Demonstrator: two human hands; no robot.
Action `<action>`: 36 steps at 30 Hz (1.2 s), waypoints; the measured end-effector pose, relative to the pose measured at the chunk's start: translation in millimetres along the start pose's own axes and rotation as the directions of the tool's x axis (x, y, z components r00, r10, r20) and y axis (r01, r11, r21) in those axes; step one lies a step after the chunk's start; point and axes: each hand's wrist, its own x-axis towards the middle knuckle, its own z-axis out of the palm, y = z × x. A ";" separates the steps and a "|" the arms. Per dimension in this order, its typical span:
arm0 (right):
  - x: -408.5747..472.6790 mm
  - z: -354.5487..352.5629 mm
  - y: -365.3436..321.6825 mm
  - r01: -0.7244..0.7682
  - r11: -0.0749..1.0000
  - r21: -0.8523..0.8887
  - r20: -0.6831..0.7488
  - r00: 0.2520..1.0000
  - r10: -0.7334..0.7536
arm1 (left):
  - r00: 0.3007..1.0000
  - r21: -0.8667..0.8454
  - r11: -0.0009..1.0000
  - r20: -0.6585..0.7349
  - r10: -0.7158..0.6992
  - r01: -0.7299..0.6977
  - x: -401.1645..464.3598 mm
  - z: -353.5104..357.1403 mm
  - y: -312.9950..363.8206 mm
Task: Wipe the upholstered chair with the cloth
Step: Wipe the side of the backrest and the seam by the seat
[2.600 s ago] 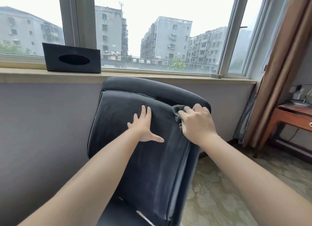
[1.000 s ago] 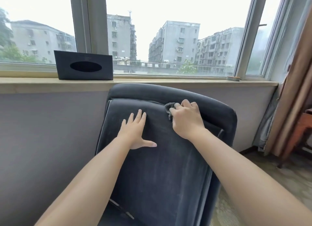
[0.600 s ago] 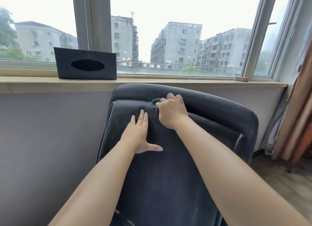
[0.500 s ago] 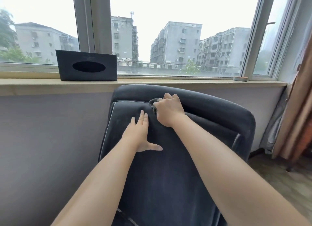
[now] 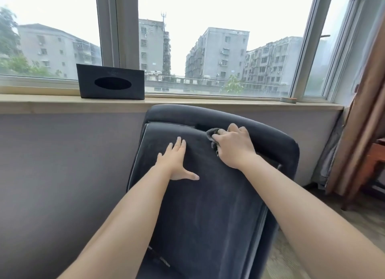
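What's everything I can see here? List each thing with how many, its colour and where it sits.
upholstered chair: one, dark grey-blue, below the windowsill, backrest facing the camera
cloth: one, grey, bunched on the backrest's upper right
tissue box: one, black, on the windowsill, left
small round dish: one, grey, windowsill, right
windowsill: one, beige, under the window
curtain: one, brown, far right
left hand: one, flat on the backrest
right hand: one, grips the cloth

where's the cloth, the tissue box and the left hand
cloth (image 5: 212, 133), head view, on the bunched grey edge showing beside the fingers
tissue box (image 5: 137, 85), head view, on its front face, right of the oval slot
left hand (image 5: 174, 161), head view, on the back of the hand
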 end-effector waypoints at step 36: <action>160.6 53.5 -123.5 0.097 0.995 -0.020 -0.107 0.989 -0.098 | 0.957 0.023 1.000 -0.290 -0.011 0.018 60.4 4.7 -140.8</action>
